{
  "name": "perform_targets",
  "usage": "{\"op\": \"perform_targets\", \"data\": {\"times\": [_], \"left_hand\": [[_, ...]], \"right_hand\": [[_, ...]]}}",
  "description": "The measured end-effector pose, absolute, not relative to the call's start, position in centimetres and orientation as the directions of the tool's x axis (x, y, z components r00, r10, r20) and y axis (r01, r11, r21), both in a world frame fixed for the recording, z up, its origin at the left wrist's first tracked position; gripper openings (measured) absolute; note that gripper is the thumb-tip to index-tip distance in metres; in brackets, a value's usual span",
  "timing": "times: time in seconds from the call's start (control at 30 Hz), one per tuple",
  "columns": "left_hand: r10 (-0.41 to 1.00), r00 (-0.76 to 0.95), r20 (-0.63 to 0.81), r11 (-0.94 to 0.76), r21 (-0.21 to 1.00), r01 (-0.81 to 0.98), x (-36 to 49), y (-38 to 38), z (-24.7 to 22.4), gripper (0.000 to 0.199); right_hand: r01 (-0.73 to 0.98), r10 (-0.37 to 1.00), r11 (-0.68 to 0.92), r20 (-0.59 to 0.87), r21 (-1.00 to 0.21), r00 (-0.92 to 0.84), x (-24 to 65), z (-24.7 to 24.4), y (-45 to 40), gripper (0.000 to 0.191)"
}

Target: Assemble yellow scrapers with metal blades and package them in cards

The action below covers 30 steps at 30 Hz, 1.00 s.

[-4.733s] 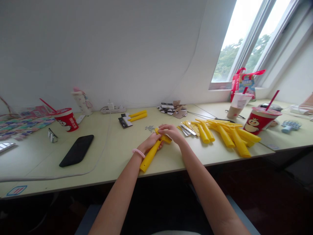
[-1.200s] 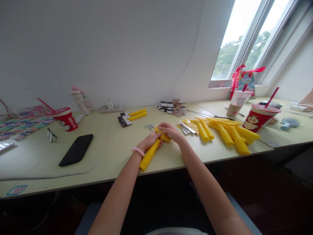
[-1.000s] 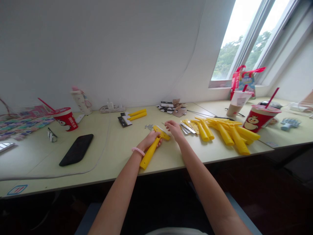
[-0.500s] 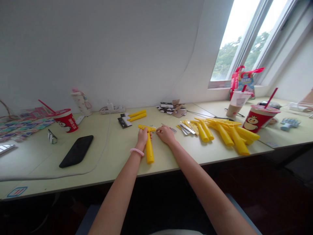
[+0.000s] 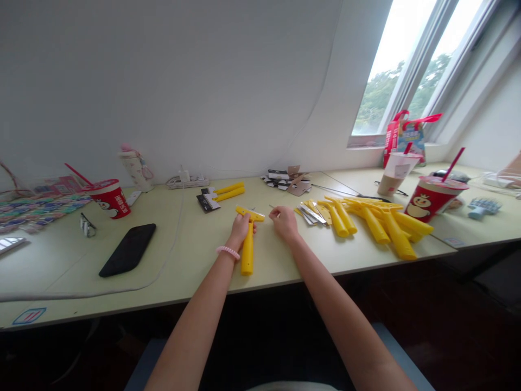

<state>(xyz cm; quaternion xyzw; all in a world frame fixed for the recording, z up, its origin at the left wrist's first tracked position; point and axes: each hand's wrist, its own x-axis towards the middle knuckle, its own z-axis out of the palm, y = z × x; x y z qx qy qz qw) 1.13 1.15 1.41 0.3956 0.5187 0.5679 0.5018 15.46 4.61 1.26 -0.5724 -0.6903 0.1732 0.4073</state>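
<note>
1. Since the earliest frame, right hand [image 5: 285, 221] has come off the yellow tool [image 5: 247, 251] and sits apart from it; the tool has swung from a slant to nearly straight toward the person.
2. Left hand [image 5: 240, 229]: fingers closed around the tool's neck, just under its crosswise head. Firm wrap, thumb side up. Pink coiled band [image 5: 228, 252] on that wrist.
3. Right hand: fingers curled and drawn together, pinched at the tips on a slim grey piece [image 5: 271, 206]; too small to identify. Just beside the tool head's right end, not touching it.
4. Tool position: near the front edge of the surface [image 5: 195, 255], between the forearms, head away from the person, handle's butt end nearest. Thin pale strip along the far side of the head.
5. Right of the right hand: flat blades [image 5: 312, 214] fanned out, silver and yellow; then yellow handles [image 5: 376, 222] heaped, some overlapping.
6. Beyond the left hand: two yellow handles on black cards [image 5: 208, 202]. Torn-looking card pieces [image 5: 290, 181] lie near the wall.
7. Far left: black phone-like slab [image 5: 128, 250], lying flat; behind it, a red cup [image 5: 109, 201] with straw. Second red cup [image 5: 432, 201] at right, beyond the heap.
</note>
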Motion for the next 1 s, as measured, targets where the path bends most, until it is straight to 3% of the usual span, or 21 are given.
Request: {"op": "perform_targets", "data": {"times": [0.1,0.3,1.0], "left_hand": [[0.985,-0.154,-0.074,0.052,0.989,-0.139,1.2,0.9,1.6,0.010],[0.991,-0.130,-0.034,0.020,0.994,-0.108,1.3,0.7,1.8,0.007],[0.998,-0.046,-0.043,0.038,0.995,-0.094,1.4,1.2,1.0,0.012]], "right_hand": [[0.456,0.940,0.321,0.339,-0.830,-0.043,15.6,2.1,4.1,0.015],[0.121,0.917,0.291,0.241,-0.949,-0.317,15.4,2.6,3.4,0.021],[0.206,0.956,0.230,0.181,-0.951,-0.232,15.3,2.1,3.6,0.020]]}}
